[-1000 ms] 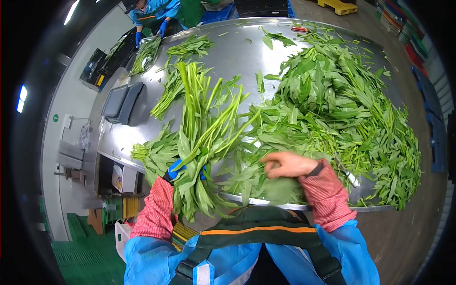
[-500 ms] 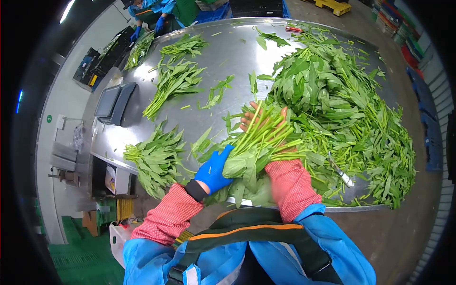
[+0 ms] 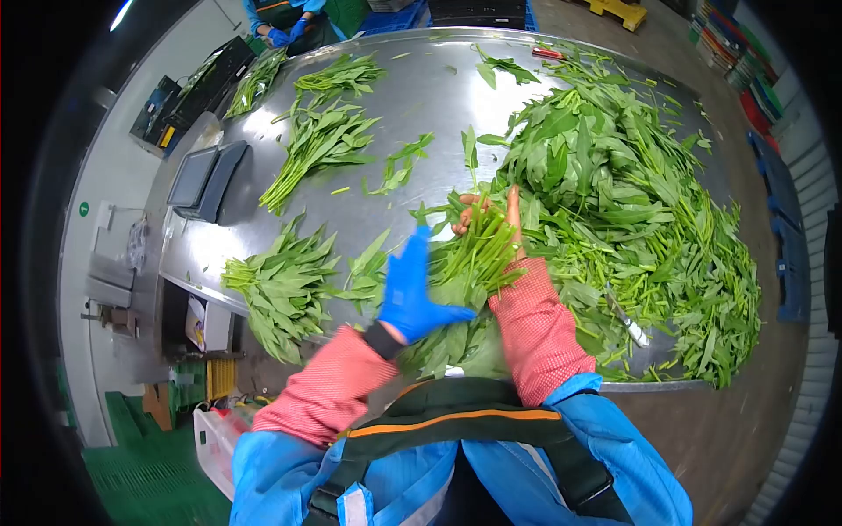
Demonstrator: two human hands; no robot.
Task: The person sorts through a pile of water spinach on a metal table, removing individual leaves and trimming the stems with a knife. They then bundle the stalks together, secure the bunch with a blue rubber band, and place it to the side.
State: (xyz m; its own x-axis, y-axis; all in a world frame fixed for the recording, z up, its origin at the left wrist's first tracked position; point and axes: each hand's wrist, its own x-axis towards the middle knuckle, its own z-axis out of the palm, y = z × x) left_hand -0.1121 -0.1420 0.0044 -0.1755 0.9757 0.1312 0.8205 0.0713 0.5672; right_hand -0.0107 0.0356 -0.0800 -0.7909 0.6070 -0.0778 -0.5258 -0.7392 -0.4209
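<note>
Greens bunch (image 3: 478,250): long pale stems, leafy.

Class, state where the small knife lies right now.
In the head view the knife lies on the person's right, near the table's front edge, among loose greens just beyond the right sleeve.

Your gloved left hand (image 3: 410,287) is held flat, fingers toward 12 o'clock; your bare right hand (image 3: 502,221) lies cupped, fingers spread.
</note>
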